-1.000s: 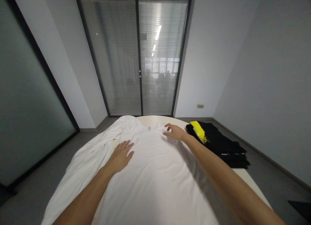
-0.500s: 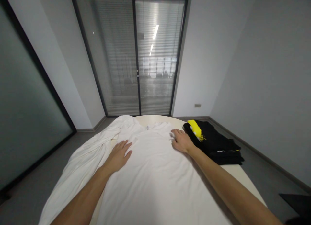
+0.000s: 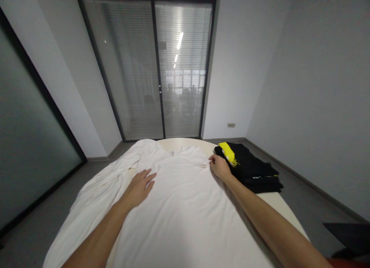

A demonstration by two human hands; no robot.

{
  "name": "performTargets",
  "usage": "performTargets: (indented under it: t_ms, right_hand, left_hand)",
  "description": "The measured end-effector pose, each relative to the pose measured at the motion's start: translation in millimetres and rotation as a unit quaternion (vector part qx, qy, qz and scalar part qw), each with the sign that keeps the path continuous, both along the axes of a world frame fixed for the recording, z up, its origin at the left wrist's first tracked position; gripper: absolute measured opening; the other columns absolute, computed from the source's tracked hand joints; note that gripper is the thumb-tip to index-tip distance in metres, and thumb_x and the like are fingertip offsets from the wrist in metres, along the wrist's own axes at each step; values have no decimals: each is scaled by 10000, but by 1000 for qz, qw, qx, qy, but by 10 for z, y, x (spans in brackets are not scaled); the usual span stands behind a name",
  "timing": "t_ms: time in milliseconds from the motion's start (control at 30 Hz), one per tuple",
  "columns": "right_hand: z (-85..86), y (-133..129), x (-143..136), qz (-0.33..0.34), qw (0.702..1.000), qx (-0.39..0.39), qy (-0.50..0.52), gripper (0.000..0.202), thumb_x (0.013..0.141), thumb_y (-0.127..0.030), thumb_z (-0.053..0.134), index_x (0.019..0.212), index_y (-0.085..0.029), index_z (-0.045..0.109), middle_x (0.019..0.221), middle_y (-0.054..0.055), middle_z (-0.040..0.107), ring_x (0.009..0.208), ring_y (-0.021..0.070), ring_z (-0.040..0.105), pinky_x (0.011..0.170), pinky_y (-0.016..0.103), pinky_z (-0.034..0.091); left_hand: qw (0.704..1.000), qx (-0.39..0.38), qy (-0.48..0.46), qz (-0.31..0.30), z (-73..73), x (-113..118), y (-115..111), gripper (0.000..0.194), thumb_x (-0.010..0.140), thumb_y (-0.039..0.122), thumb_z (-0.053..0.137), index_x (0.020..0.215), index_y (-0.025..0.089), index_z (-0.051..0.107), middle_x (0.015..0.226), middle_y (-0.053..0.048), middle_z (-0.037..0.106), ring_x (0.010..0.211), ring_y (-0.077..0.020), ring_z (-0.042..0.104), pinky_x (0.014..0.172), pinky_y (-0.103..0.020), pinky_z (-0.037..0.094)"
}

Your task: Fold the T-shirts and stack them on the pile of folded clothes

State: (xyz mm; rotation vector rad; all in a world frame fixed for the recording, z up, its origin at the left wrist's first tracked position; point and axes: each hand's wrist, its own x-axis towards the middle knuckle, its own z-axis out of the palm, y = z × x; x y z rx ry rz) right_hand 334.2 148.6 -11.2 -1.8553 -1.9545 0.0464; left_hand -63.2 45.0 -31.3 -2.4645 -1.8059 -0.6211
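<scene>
Right hand (image 3: 221,169): fingers look pinched on the sleeve (image 3: 201,160) edge, 1 o'clock. Left hand (image 3: 138,187): fingers spread, palm-down on the white T-shirt (image 3: 179,210), 10 o'clock. Shirt lies mid-counter (image 3: 268,200), collar (image 3: 172,154) at 12. Rumpled white cloth (image 3: 96,196) at 9, folded black garments (image 3: 253,164) at 2. Suggest light tug toward 3, left palm pressing, so the body doesn't drag.

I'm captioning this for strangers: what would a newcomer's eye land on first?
Probably the bright yellow item, lying on the stack of black cloth on the right of the table. Next, the white shirt spread mid-table, the left hand resting on it and the right hand pinching its right-side sleeve.
</scene>
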Motion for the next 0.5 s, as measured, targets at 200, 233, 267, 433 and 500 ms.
performTargets:
  t_ms: [200, 233, 267, 433, 500]
  right_hand:
    - [18, -73, -55, -4, 999, 17, -34, 276, 901, -123, 455, 1063, -159, 676, 1114, 150, 652, 1023, 243, 618, 871, 309, 449]
    - [33, -93, -66, 7, 999, 22, -44, 283, 894, -121, 462, 1079, -162, 673, 1152, 153, 643, 1069, 257, 599, 893, 321, 442]
    - [51, -111, -74, 33, 997, 24, -58, 304, 877, -108, 475, 1104, -170, 668, 1203, 149, 630, 1124, 266, 574, 926, 329, 430]
    - [159, -143, -95, 179, 976, -24, -120, 461, 808, -66, 476, 1229, -179, 625, 1261, 112, 640, 1173, 234, 575, 1013, 321, 393]
    - [183, -142, -117, 169, 978, -32, -117, 429, 814, -138, 501, 1225, -158, 622, 1198, 130, 668, 1097, 254, 618, 990, 352, 418]
  left_hand:
    - [1000, 3, 3, -2, -23, -10, 6, 438, 988, 372, 409, 1337, 212, 621, 1476, -100, 523, 1380, -278, 450, 1163, -497, 335]
    - [1000, 1, 3, -1, -24, -10, 4, 439, 988, 371, 408, 1338, 210, 619, 1479, -100, 520, 1383, -278, 446, 1165, -499, 333]
    - [1000, -3, 2, -1, -21, -10, 0, 439, 988, 371, 408, 1338, 211, 618, 1482, -99, 516, 1386, -279, 443, 1165, -504, 330]
    - [1000, -11, -7, 4, 39, 15, -23, 416, 980, 361, 418, 1309, 235, 638, 1463, -78, 538, 1366, -272, 466, 1155, -497, 348]
    - [1000, 9, -10, 22, 75, 29, -34, 400, 968, 311, 421, 1288, 217, 641, 1412, -81, 581, 1309, -246, 521, 1125, -440, 396]
